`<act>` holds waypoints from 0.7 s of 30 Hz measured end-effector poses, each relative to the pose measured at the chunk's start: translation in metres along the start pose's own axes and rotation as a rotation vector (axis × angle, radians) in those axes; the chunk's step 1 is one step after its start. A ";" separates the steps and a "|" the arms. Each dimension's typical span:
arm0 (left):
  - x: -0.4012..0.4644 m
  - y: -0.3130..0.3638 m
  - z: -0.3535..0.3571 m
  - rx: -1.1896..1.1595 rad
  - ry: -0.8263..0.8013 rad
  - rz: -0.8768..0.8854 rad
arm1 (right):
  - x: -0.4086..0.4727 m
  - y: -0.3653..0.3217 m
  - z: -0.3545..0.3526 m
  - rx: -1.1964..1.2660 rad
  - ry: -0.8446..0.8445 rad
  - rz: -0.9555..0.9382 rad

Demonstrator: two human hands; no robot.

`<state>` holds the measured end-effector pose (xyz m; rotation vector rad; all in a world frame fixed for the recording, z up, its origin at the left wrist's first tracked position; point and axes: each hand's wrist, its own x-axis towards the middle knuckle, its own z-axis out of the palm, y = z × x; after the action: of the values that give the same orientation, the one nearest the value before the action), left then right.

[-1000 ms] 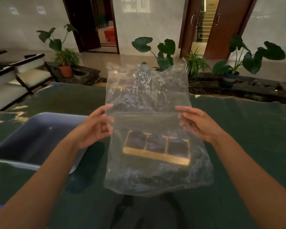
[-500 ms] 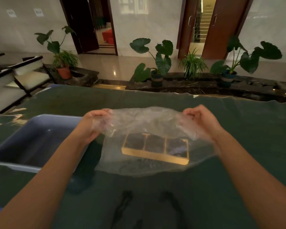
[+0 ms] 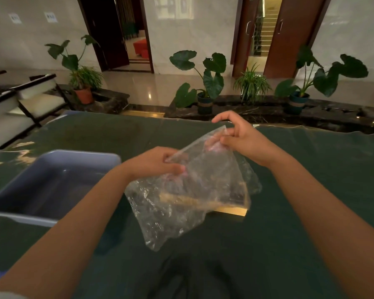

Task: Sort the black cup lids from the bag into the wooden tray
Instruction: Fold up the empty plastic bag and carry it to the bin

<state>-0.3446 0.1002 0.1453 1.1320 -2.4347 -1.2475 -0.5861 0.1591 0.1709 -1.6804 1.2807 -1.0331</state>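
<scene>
A clear, crumpled plastic bag [image 3: 181, 203] hangs above the middle of the dark green table, and I see nothing inside it. My left hand [image 3: 158, 164] grips the bag's upper left edge. My right hand [image 3: 240, 137] pinches its top corner, held higher and farther away, so the bag slants. Behind the bag lies the wooden tray [image 3: 231, 210], mostly veiled by the plastic; only its front right edge shows plainly. Dark shapes in its compartments are blurred through the bag, and I cannot tell the lids apart.
A grey-blue plastic tub [image 3: 52, 184] stands on the table to the left of my left forearm. The table's far edge [image 3: 203, 121] borders a stone ledge with potted plants [image 3: 205, 87]. Chairs stand at the far left.
The bag went from hanging flat before me, to lowered and bunched between both hands, to slanted now. My right hand rose and moved away; my left hand shifted right over the tray.
</scene>
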 end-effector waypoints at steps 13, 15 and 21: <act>0.007 -0.020 0.055 -0.879 0.678 -0.181 | -0.027 0.047 0.061 0.250 0.237 0.458; 0.007 -0.021 0.056 -0.958 0.615 -0.169 | -0.027 0.054 0.060 0.300 0.280 0.521; -0.006 -0.027 0.054 -0.956 0.390 -0.157 | -0.033 0.059 0.050 0.785 0.069 0.597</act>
<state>-0.3507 0.1284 0.0917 1.0975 -1.2113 -1.7256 -0.5660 0.1850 0.0934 -0.6232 1.1008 -1.0251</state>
